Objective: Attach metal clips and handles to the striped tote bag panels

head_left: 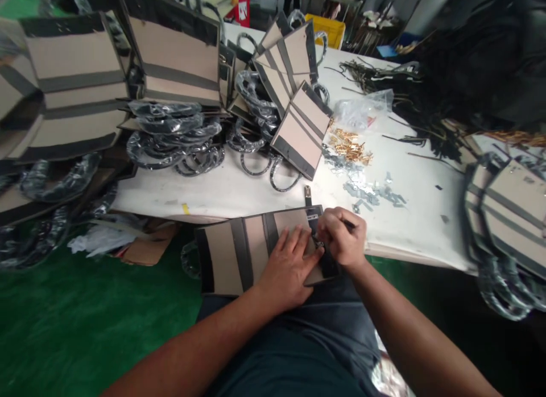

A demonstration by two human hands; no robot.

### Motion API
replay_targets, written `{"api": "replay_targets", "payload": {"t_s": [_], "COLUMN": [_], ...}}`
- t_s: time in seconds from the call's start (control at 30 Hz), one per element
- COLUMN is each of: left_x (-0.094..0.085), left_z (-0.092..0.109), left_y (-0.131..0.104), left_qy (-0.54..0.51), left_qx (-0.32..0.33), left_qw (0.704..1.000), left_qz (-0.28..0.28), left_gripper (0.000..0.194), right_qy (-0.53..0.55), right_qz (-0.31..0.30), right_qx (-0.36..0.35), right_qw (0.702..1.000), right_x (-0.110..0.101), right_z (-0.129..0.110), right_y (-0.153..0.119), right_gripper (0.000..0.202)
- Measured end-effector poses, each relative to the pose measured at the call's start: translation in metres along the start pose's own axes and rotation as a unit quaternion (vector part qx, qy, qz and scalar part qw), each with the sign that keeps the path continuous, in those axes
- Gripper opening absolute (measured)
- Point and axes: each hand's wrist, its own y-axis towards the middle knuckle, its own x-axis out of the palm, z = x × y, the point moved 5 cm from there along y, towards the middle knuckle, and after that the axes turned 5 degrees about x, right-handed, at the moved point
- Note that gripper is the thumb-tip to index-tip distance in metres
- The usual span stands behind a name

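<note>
A flat beige bag panel (239, 252) with black stripes lies across my lap and against the white table's front edge (256, 212). My left hand (288, 266) presses flat on the panel, fingers spread toward its black end band. My right hand (341, 238) is closed around a thin dark tool (350, 223), its tip at a small metal fitting (318, 243) on the black band. A short black strap tab (307, 195) sticks out past the panel onto the table.
Stacks of the same beige-and-black bags (174, 50) with plastic-wrapped handles (170, 141) fill the table's left and back. Gold clasps (350, 147) and silver metal parts (367, 189) lie scattered right of centre. More bags (507, 215) hang at the right edge. Green floor (85, 317) lies below left.
</note>
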Motion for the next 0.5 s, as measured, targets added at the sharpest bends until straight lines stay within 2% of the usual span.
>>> {"api": "replay_targets", "payload": {"t_s": [0.1, 0.23, 0.37, 0.43, 0.5], "left_x": [0.000, 0.000, 0.000, -0.001, -0.008], "left_z": [0.001, 0.003, 0.013, 0.020, 0.026], "left_y": [0.001, 0.001, -0.001, -0.004, -0.007], "left_qy": [0.006, 0.020, 0.033, 0.039, 0.038], "left_qx": [-0.001, -0.005, -0.016, -0.021, -0.026], "left_qw": [1.000, 1.000, 0.999, 0.999, 0.999], "left_qz": [0.003, -0.002, -0.022, -0.025, -0.014], "left_gripper": [0.081, 0.079, 0.082, 0.077, 0.066], "right_qy": [-0.002, -0.005, -0.020, -0.005, 0.044], "right_qz": [-0.012, 0.000, 0.009, 0.031, 0.075], "right_qx": [0.025, 0.009, 0.034, 0.050, 0.049], "right_qw": [1.000, 1.000, 0.999, 0.998, 0.995], "right_x": [-0.001, -0.006, -0.006, -0.014, -0.031], "right_z": [0.010, 0.015, 0.021, 0.013, -0.006], "right_y": [-0.002, -0.001, -0.002, -0.007, -0.019], "right_gripper": [0.042, 0.042, 0.045, 0.045, 0.043]}}
